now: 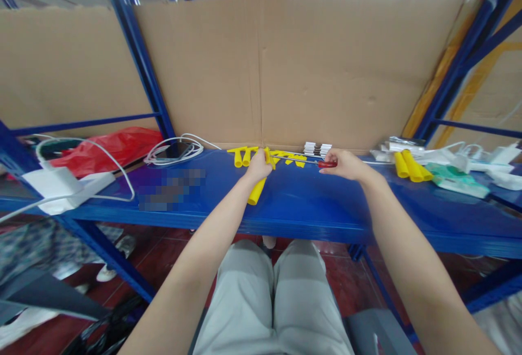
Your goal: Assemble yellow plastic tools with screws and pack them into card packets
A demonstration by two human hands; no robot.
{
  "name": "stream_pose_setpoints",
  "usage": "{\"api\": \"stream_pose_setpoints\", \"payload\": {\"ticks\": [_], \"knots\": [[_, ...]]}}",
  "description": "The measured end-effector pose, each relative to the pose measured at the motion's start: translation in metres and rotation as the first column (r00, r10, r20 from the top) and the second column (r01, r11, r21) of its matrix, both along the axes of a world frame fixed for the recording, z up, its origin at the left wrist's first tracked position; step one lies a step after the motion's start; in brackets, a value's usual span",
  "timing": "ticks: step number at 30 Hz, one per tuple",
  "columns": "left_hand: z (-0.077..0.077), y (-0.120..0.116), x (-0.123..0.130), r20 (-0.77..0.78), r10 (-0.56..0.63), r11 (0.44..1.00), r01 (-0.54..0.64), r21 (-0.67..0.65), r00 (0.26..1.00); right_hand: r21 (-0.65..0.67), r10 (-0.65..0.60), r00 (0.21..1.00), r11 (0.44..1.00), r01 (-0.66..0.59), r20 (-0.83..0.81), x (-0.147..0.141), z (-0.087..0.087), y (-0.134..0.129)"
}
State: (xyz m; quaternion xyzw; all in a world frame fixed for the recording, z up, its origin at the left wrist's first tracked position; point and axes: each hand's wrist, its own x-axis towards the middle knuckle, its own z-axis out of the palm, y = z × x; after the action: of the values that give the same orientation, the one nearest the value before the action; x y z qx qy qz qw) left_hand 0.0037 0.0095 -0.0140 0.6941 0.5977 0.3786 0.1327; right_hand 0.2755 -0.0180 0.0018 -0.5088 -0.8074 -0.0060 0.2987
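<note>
My left hand is closed around a yellow plastic tube piece with a crosswise head, its round end pointing toward me. In my right hand is a screwdriver with a red handle. Its thin metal shaft runs left to the head of the yellow piece; whether the tip touches a screw is too small to tell. Beside my left hand lie several similar yellow tube pieces. Small yellow parts lie behind the screwdriver shaft, and a stack of white pieces sits behind my right hand.
The blue shelf is backed by cardboard. Leftward are a coiled white cable, a red bag and a white power adapter. Yellow tubes and a green packet lie to the right.
</note>
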Motion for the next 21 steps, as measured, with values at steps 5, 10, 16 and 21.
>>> {"api": "stream_pose_setpoints", "payload": {"ticks": [5, 10, 16, 21], "knots": [[-0.0012, 0.0012, 0.0003, -0.014, -0.02, 1.0, 0.02, -0.008, 1.0, 0.074, 0.001, 1.0, 0.997, -0.002, 0.011, 0.0022, -0.0011, 0.0024], [0.0009, 0.0027, -0.0008, -0.058, -0.013, 1.0, 0.013, -0.014, 0.998, 0.053, -0.011, 0.999, 0.999, 0.009, 0.036, 0.0, 0.0037, -0.0042], [0.0029, 0.0021, -0.0005, -0.082, 0.025, 1.0, -0.026, -0.005, 0.996, 0.018, -0.005, 0.999, 1.0, 0.004, 0.045, -0.0007, 0.0025, -0.0035], [0.0021, 0.0029, 0.0007, -0.067, 0.011, 1.0, -0.013, -0.02, 0.998, 0.032, -0.06, 0.997, 0.998, 0.059, 0.043, -0.0021, 0.0024, -0.0035]]}}
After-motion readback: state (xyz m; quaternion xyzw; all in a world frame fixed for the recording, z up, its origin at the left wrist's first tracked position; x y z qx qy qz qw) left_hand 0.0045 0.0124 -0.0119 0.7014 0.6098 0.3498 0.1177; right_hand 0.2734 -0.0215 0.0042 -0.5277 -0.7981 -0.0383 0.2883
